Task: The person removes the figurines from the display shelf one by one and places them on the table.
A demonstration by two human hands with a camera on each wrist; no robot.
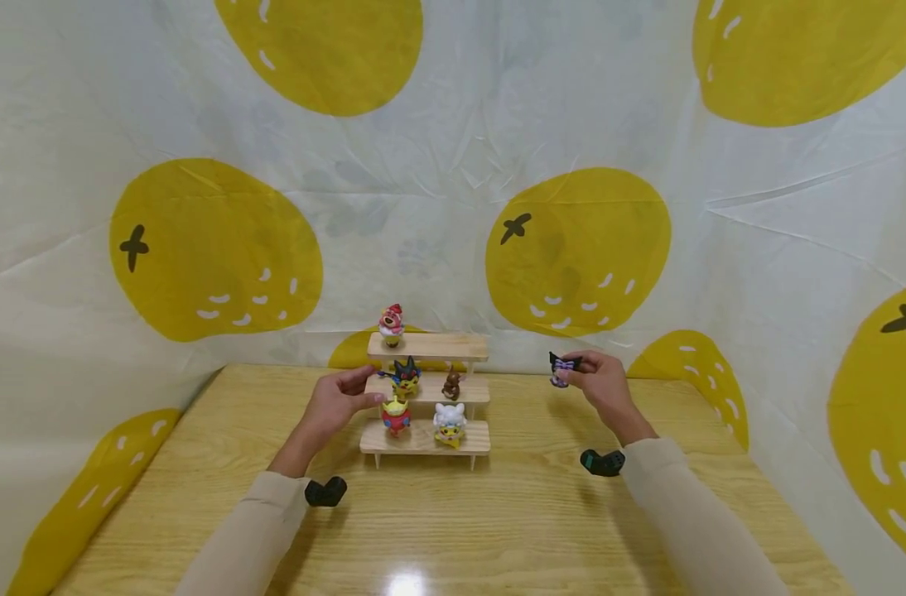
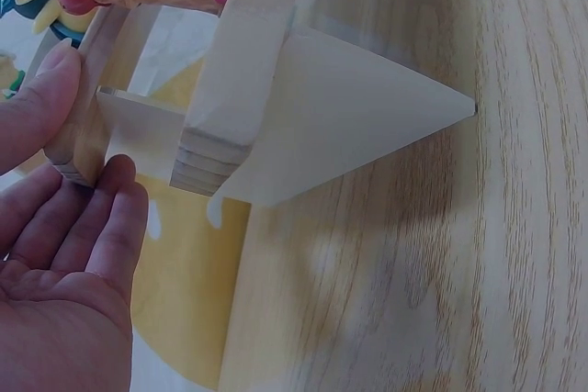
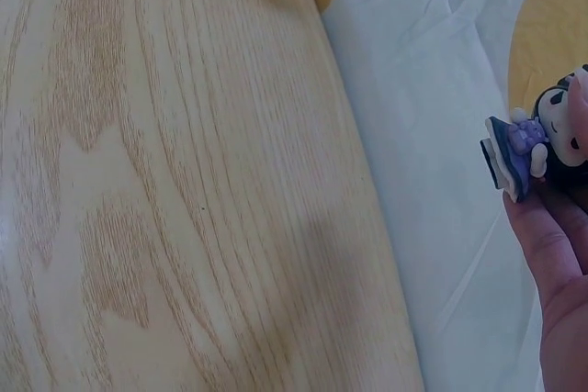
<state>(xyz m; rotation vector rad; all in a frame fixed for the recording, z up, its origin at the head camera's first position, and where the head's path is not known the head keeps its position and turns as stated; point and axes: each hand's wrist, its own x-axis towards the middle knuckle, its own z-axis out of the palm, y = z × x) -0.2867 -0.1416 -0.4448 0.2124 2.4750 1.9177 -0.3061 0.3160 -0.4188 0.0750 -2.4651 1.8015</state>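
My left hand (image 1: 336,403) is at the left end of a three-tier wooden display stand (image 1: 471,437). In the left wrist view, its thumb lies on top of the middle shelf (image 2: 90,146) and the fingers curl beneath the shelf's end. Off to the right, above the table, my right hand (image 1: 605,382) pinches a small black-and-purple figurine (image 1: 561,372) with a bow on its back. From the right wrist, the figurine (image 3: 524,146) shows a white face and a flat base, partly hidden by the thumb.
The top shelf holds a pink figurine (image 1: 392,324). A black-eared figurine (image 1: 405,379) and a brown one (image 1: 451,384) share the middle. Below stand a red-and-yellow figurine (image 1: 396,418) and a white-hooded one (image 1: 449,422). Patterned cloth (image 1: 438,240) hangs behind the wooden table (image 1: 542,505).
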